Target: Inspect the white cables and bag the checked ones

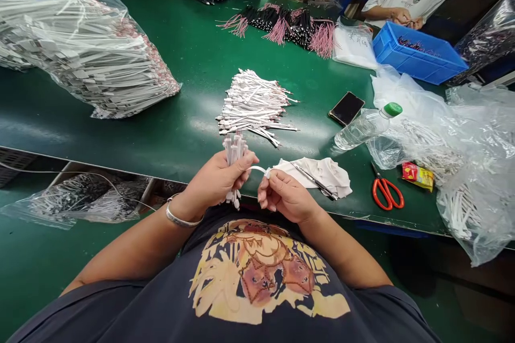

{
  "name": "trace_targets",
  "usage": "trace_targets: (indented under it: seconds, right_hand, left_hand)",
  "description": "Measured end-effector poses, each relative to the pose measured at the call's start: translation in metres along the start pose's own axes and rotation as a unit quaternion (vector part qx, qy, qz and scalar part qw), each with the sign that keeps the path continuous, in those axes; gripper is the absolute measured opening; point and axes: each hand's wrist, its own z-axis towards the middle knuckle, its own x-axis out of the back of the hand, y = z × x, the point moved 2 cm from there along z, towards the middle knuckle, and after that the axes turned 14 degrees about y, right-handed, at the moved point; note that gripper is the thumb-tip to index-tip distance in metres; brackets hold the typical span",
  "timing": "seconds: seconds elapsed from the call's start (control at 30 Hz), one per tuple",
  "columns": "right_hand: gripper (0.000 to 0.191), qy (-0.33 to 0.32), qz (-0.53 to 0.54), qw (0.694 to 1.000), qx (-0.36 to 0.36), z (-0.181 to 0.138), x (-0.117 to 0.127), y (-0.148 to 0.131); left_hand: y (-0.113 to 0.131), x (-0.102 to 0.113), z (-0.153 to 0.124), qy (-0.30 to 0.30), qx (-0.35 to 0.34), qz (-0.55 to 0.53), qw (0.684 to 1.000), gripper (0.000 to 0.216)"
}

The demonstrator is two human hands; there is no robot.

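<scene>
Just over the front edge of the green table, my left hand (220, 177) is wrapped around a bundle of short white cables (235, 147), whose ends stick out above and below the fist. My right hand (287, 193) pinches the end of a single white cable (257, 168), which arcs across from the left fingers. Beyond the hands lies a loose pile of white cables (257, 102) with small connector ends. A white cloth (333, 174) lies right of my right hand, with dark tweezers (314, 178) on top of it.
Red-handled scissors (387, 193), a clear bottle (362, 128) and a phone (346, 108) lie to the right. Clear bags of cables (462, 171) crowd the right edge; a big bag (92, 53) fills the left. A blue bin (418, 53) and two people are across the table.
</scene>
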Motion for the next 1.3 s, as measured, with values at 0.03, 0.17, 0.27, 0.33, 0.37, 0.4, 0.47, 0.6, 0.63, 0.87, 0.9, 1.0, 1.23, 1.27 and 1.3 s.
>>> trace_targets:
  seconds: [0.03, 0.17, 0.27, 0.33, 0.37, 0.4, 0.47, 0.6, 0.63, 0.87, 0.9, 1.0, 1.23, 1.27, 1.3]
  right_hand:
    - [0.026, -0.002, 0.015, 1.0, -0.006, 0.0, -0.001, 0.0]
    - [0.024, -0.008, 0.072, 0.997, -0.009, 0.001, -0.006, -0.002]
    - [0.023, -0.008, 0.096, 0.995, -0.017, 0.002, -0.01, -0.003]
    - [0.024, -0.003, 0.102, 0.995, -0.021, 0.002, -0.012, -0.003]
    - [0.023, 0.001, 0.104, 0.994, -0.021, 0.003, -0.013, -0.003]
    - [0.023, 0.003, 0.104, 0.994, -0.02, 0.003, -0.013, -0.003]
    - [0.024, 0.009, 0.101, 0.995, -0.012, 0.002, -0.013, -0.003]
    - [0.027, 0.027, 0.076, 0.997, -0.004, 0.0, -0.012, -0.002]
    - [0.027, 0.035, 0.068, 0.997, -0.001, 0.0, -0.012, -0.002]
    - [0.032, 0.103, 0.012, 0.995, 0.005, -0.001, -0.013, 0.004]
    - [0.035, 0.111, 0.0, 0.994, 0.016, -0.001, -0.013, 0.005]
    - [0.038, 0.125, -0.045, 0.989, 0.063, -0.003, -0.008, 0.004]
    - [0.028, 0.143, -0.179, 0.967, 0.111, -0.016, 0.001, -0.004]
    - [0.025, 0.138, -0.199, 0.962, 0.128, -0.017, 0.002, -0.005]
    - [0.024, 0.132, -0.216, 0.956, 0.146, -0.018, 0.002, -0.006]
  left_hand:
    - [-0.003, -0.001, 0.0, -0.022, 0.015, -0.01, 1.0, 0.03]
    - [-0.012, -0.006, 0.0, -0.098, 0.076, -0.072, 0.99, 0.034]
    - [-0.016, -0.008, 0.0, -0.121, 0.072, -0.076, 0.987, 0.035]
    - [-0.016, -0.009, 0.0, -0.118, 0.054, -0.06, 0.99, 0.034]
    - [-0.016, -0.01, 0.0, -0.113, 0.047, -0.051, 0.991, 0.033]
    - [-0.015, -0.01, 0.0, -0.108, 0.041, -0.043, 0.992, 0.033]
    - [-0.012, -0.011, -0.001, -0.106, 0.028, -0.036, 0.993, 0.031]
    - [-0.008, -0.015, -0.004, -0.149, 0.007, -0.052, 0.987, 0.025]
    - [-0.008, -0.016, -0.005, -0.157, 0.005, -0.057, 0.986, 0.025]
    - [-0.014, -0.011, 0.002, -0.055, -0.021, 0.018, 0.998, 0.022]
    - [-0.015, -0.01, 0.004, -0.024, -0.021, 0.021, 0.999, 0.022]
    - [-0.016, -0.006, 0.009, 0.035, -0.015, 0.012, 0.999, 0.023]
    - [-0.011, -0.001, 0.009, 0.07, -0.062, 0.037, 0.995, 0.025]
    - [-0.009, -0.001, 0.008, 0.074, -0.076, 0.046, 0.993, 0.024]
    - [-0.007, -0.001, 0.008, 0.076, -0.089, 0.054, 0.992, 0.024]
